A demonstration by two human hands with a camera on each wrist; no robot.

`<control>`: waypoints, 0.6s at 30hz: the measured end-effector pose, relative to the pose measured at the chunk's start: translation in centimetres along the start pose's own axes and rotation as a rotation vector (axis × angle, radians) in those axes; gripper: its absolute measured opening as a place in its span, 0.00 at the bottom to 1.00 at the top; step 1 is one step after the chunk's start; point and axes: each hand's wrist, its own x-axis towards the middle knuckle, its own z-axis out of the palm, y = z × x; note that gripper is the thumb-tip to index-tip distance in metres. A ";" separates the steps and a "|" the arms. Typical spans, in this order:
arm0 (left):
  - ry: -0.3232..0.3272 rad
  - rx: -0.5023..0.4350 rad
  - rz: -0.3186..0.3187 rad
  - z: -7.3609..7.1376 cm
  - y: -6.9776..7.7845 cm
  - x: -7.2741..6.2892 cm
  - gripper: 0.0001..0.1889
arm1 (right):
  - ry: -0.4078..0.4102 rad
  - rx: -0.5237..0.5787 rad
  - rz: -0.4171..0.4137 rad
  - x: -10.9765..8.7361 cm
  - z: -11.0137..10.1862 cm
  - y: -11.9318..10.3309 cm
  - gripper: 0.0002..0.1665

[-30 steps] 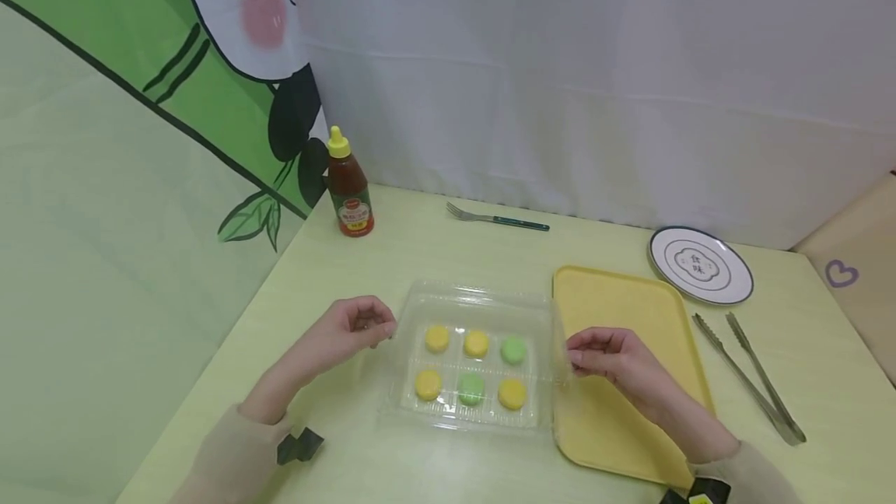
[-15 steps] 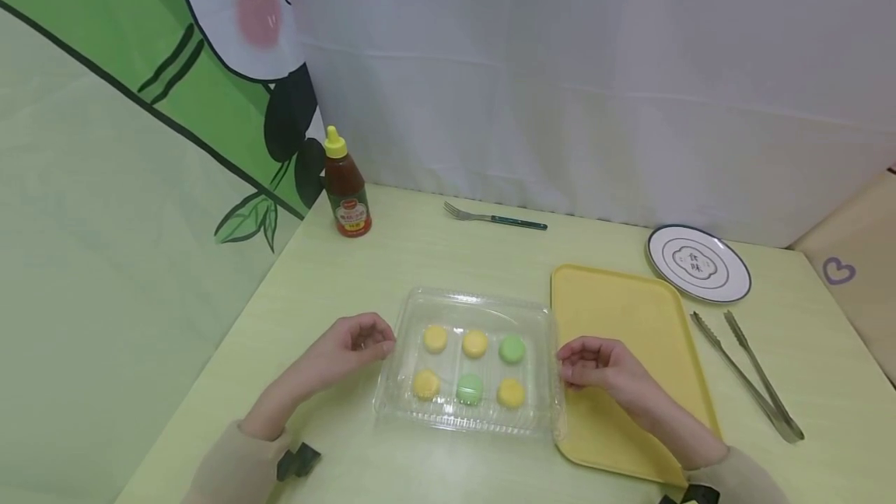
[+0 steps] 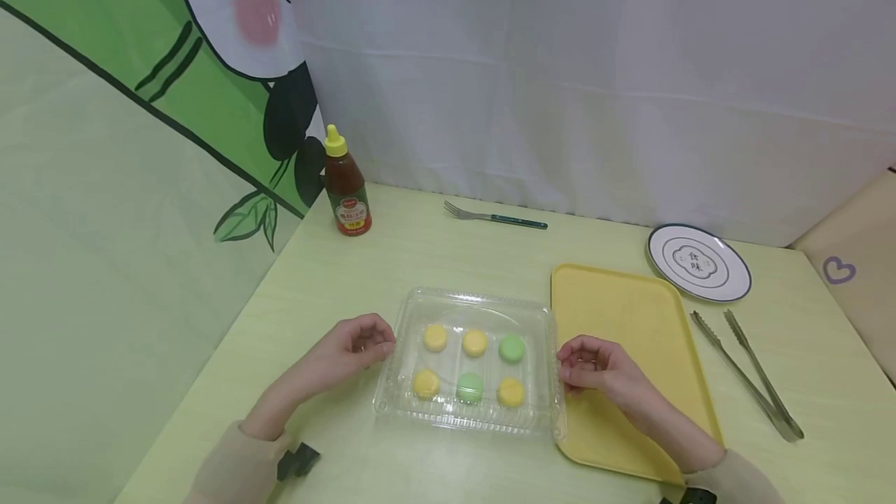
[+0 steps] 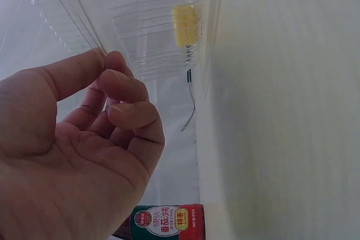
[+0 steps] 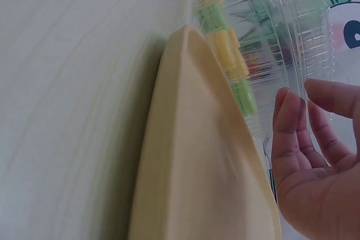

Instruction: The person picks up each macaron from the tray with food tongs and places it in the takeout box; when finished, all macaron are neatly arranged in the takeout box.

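Observation:
A clear plastic clamshell box (image 3: 465, 420) lies on the table with its lid down. Several yellow macarons (image 3: 474, 344) and green macarons (image 3: 512, 348) show through the plastic in two rows. At the box's left side, my left hand (image 3: 350, 347) pinches the rim between thumb and index finger; the left wrist view shows this hand (image 4: 95, 122) up close. On the opposite side my right hand (image 3: 605, 370) pinches the rim the same way, above the edge of a yellow tray (image 3: 630, 317). In the right wrist view, thumb and fingertips meet at the box flange (image 5: 305, 66).
Tongs (image 3: 759, 379) lie right of the tray, with a white plate (image 3: 700, 263) behind them. A fork (image 3: 497, 218) lies near the table's back edge. A ketchup bottle (image 3: 348, 197) stands upright at the back left, beside the curtain.
The box's lid has come down and now sits flat over the base. My right hand has shifted slightly left and lower with it; my left hand has hardly moved.

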 end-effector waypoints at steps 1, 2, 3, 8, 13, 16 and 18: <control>-0.004 -0.007 0.005 0.0 0.0 0.0 0.04 | -0.002 -0.006 -0.009 0.0 0.0 0.0 0.15; -0.008 -0.013 0.008 0.0 0.1 0.0 0.04 | -0.002 -0.011 -0.015 0.0 0.1 0.0 0.16; -0.012 -0.020 0.013 -0.1 0.1 0.0 0.05 | -0.004 -0.017 -0.023 -0.1 0.1 -0.1 0.16; -0.039 -0.015 0.012 -0.2 -0.3 0.0 0.06 | -0.034 -0.030 -0.052 -0.4 0.2 -0.2 0.17; -0.078 0.015 0.009 -0.6 -0.5 -0.3 0.09 | -0.105 -0.022 -0.089 -0.7 0.1 -0.2 0.19; -0.106 0.045 0.018 -0.8 -0.7 -0.5 0.11 | -0.151 -0.025 -0.091 -0.9 -0.1 -0.1 0.22; -0.132 0.062 0.026 -0.9 -0.7 -0.7 0.14 | -0.188 -0.025 -0.087 -1.0 -0.3 0.1 0.24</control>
